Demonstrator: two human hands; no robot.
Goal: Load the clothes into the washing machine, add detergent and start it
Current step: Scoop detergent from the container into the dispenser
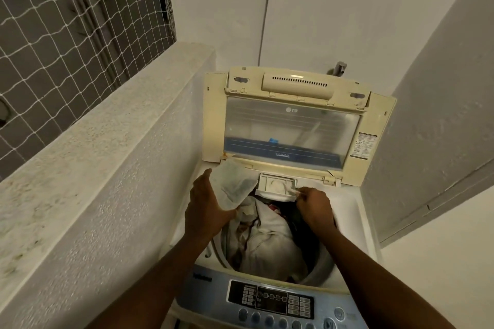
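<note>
Head view: hands (211, 208) tilt detergent pouch (234, 185); lid (291, 125) reads "LG".

Dim, warm-yellow indoor light, source not seen. Walls (347, 8) rendered grey-beige, evenly lit, no hard shadows. Tub interior of washing machine (355, 211) shadowed; dark clothes (267, 238) on right side lost in black. Soft glare and reflections noted on lid window (291, 131). Strong wide-angle distortion: ledge (107, 125) and wall edges bowed toward frame borders. Overall softness, compression smear; control panel (270, 299) text unreadable. Netted opening (66, 16) dark.
</note>
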